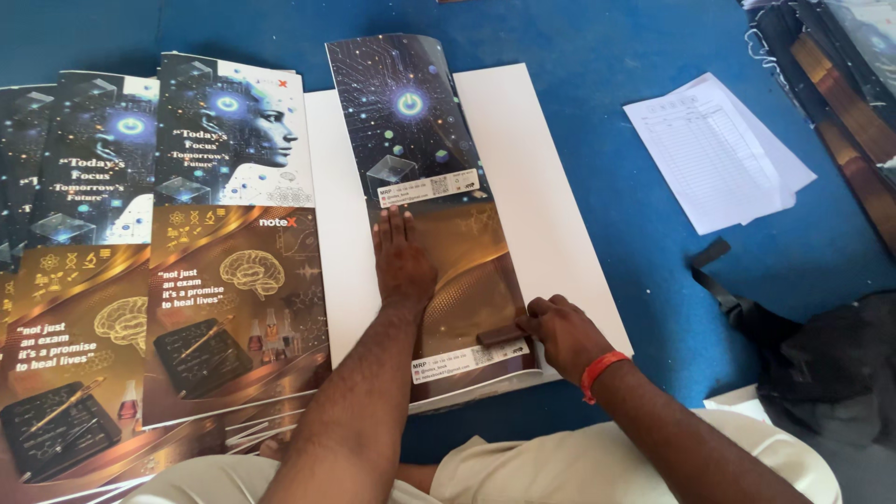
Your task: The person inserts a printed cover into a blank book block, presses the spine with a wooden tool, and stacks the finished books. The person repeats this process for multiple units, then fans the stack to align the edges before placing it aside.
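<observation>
A folded glossy printed sheet [431, 224], dark starry blue above and bronze below, lies on a white board [551, 205] on the blue floor [653, 56]. The left hand [401, 261] presses it flat, fingers together; the right hand [558, 331] pinches a small brown block [499, 335] against its edge. More printed sheets [233, 243] are stacked left, white papers [719, 154] right

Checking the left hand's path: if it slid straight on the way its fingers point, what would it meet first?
Probably the white label strip on the printed sheet just past the left hand.
</observation>
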